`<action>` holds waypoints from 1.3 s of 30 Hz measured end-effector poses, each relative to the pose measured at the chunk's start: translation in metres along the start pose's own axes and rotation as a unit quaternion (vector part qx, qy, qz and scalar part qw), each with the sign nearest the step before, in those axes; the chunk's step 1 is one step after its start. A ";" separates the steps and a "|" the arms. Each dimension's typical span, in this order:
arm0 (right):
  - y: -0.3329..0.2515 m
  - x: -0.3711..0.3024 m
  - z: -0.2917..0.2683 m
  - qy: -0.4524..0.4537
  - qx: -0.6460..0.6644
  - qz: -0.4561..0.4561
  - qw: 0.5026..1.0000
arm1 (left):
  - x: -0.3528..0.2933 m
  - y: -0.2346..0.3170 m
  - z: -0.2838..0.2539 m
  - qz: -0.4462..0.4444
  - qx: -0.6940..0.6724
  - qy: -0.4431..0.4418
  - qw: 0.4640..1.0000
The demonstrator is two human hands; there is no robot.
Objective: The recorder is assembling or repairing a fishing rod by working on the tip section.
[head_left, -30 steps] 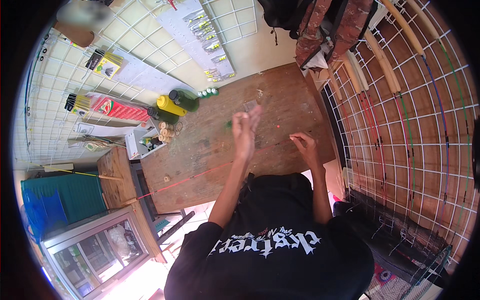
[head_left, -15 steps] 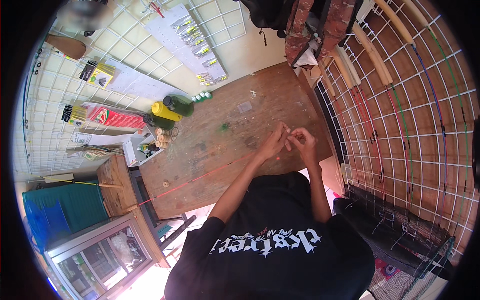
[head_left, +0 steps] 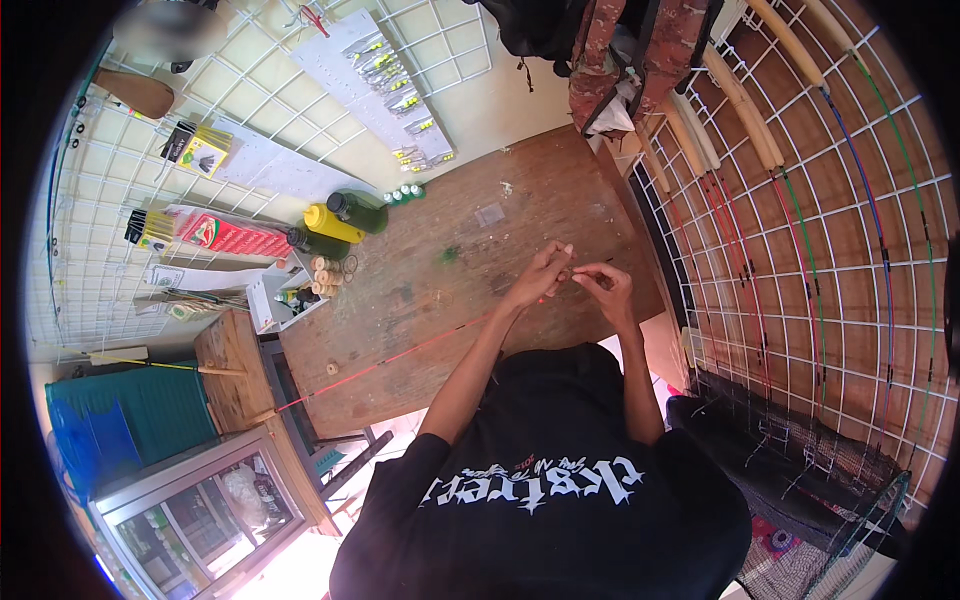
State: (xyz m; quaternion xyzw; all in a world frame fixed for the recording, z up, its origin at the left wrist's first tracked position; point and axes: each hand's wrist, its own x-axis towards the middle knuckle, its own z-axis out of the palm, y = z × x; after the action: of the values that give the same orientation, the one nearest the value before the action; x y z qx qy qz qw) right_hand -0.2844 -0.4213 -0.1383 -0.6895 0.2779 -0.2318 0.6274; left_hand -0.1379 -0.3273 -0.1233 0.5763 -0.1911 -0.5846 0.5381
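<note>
A thin orange-red fishing rod [head_left: 385,361] lies slantwise over the wooden table, its handle end toward the left. Near its far right end, my left hand [head_left: 536,279] is closed around it, with the thumb and forefinger toward my other hand. My right hand [head_left: 606,292] is just beside it, thumb and fingertips pinched together close to the rod. Whatever sits between those fingertips is too small to make out. A dark thin bit of the rod seems to stick out past the fingers.
The wooden table [head_left: 420,290] carries a small wooden ring [head_left: 332,369], a green smudge [head_left: 450,254] and a small clear packet [head_left: 489,214]. Bottles [head_left: 333,222], small white-capped vials [head_left: 404,193] and a white box [head_left: 270,300] line its back left. Rods [head_left: 760,290] hang on the right-hand grid.
My left hand has shifted slightly left and opened its thumb-forefinger gap a little. My right hand has come slightly lower, its fingertips still pinched by the rod.
</note>
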 end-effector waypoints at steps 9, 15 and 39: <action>-0.013 0.002 -0.001 -0.033 -0.124 -0.086 0.988 | -0.002 0.005 0.003 0.095 0.063 0.030 0.993; -0.017 0.001 0.003 0.042 -0.179 -0.108 0.977 | -0.008 0.004 0.012 0.108 0.075 0.083 0.988; -0.013 -0.004 0.012 0.114 -0.107 -0.129 0.979 | -0.003 -0.001 0.005 -0.048 -0.019 0.045 0.998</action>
State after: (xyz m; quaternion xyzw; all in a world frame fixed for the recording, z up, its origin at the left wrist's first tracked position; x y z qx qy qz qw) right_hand -0.2781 -0.4087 -0.1260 -0.7519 0.2791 -0.3570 0.4788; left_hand -0.1433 -0.3264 -0.1217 0.6004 -0.1273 -0.5866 0.5285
